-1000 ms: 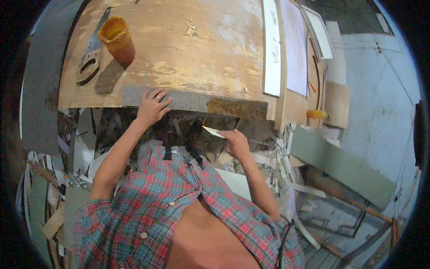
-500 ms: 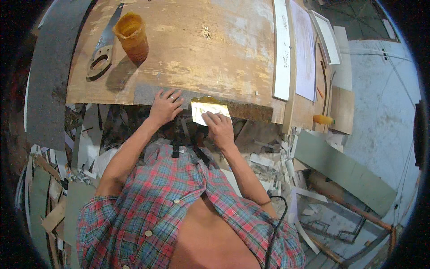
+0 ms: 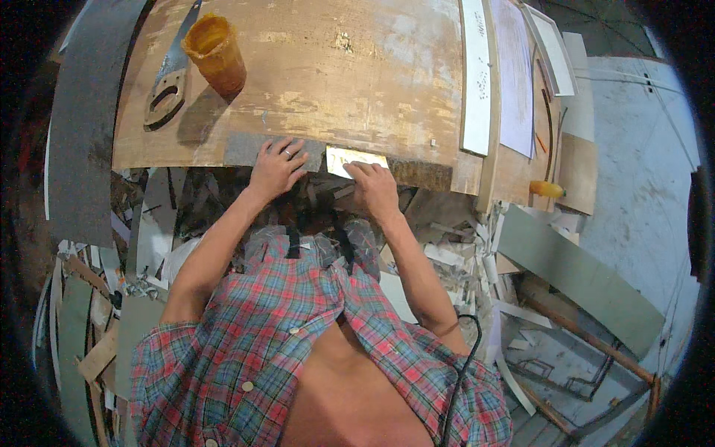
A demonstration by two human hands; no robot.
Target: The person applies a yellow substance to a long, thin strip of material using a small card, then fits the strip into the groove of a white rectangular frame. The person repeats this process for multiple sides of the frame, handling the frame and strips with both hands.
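Note:
A narrow grey strip [image 3: 242, 149] lies along the near edge of the wooden worktable, its right part coated with brownish, wet-looking glue [image 3: 424, 175]. My left hand [image 3: 279, 167] rests on the grey part with fingers spread, a ring on one finger. A small, shiny white and yellow card [image 3: 339, 160] is in my right hand [image 3: 375, 186], fingers on top and thumb hidden. The card lies against the strip where grey meets brown. Farther back at the left stands an orange-brown, glue-crusted cup [image 3: 216, 59].
Left of the cup lies a handsaw [image 3: 167, 93] with a wooden handle. White and lilac panels [image 3: 477, 82] lie at the table's right, near a yellow-orange bottle [image 3: 547, 189]. A long grey board [image 3: 86, 134] borders the left. Offcuts and a green-grey board [image 3: 581, 279] litter the floor.
My right hand has moved the card away from me and slightly right, up onto the strip. My left hand stays in place on the strip. The whole view has shifted slightly.

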